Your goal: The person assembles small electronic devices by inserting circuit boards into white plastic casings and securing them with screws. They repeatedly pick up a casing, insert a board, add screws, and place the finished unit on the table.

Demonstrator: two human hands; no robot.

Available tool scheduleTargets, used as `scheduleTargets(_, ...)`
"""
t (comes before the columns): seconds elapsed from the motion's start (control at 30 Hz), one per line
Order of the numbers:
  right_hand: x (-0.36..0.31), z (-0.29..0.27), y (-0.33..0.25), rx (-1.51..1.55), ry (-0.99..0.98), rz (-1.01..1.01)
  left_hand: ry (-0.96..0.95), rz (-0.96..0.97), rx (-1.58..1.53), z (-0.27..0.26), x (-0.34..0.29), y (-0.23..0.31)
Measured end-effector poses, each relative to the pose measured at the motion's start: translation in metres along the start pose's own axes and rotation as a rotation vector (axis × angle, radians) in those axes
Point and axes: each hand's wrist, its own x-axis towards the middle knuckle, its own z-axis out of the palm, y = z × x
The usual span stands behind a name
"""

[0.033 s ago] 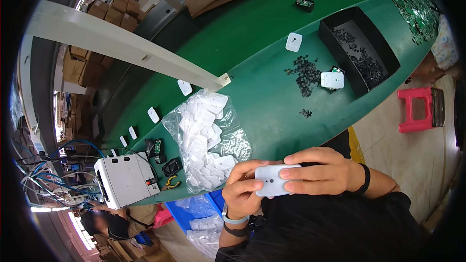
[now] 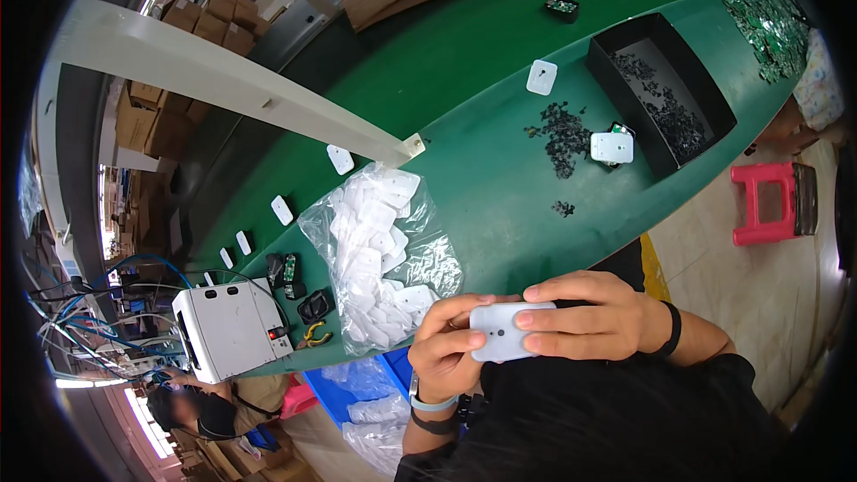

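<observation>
Both hands grip a white rounded plastic casing [image 2: 498, 334] at the table's near edge, its face with two small dark holes turned up. My left hand [image 2: 444, 353] is closed on the casing's left end, thumb on the face. From the right, my right hand [image 2: 594, 314] is closed over the other end, fingers laid across the top. The underside of the casing is hidden. Left of my hands, a clear plastic bag [image 2: 437, 250] holds a heap of white covers [image 2: 366, 259]. A white cover [image 2: 611, 147] rests on a unit with a green circuit board farther off.
Small black parts [image 2: 564, 138] lie loose beside a black box [image 2: 661, 94] of similar parts. A white post [image 2: 241, 80] crosses the left. A white machine [image 2: 232, 330], yellow-handled pliers [image 2: 315, 336] and a blue crate [image 2: 335, 397] are left; a pink stool [image 2: 763, 203] is right.
</observation>
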Motion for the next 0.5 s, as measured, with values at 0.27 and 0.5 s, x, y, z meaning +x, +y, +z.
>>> scheduleTargets(0.27,0.003,0.008,0.004,0.081,-0.087,0.36,0.006,-0.317,0.007,-0.012,0.002,-0.003)
scheduleTargets(0.5,-0.001,0.024,0.03,0.686,-0.103,0.927,-0.01,-0.532,-0.164,-0.028,0.002,-0.023)
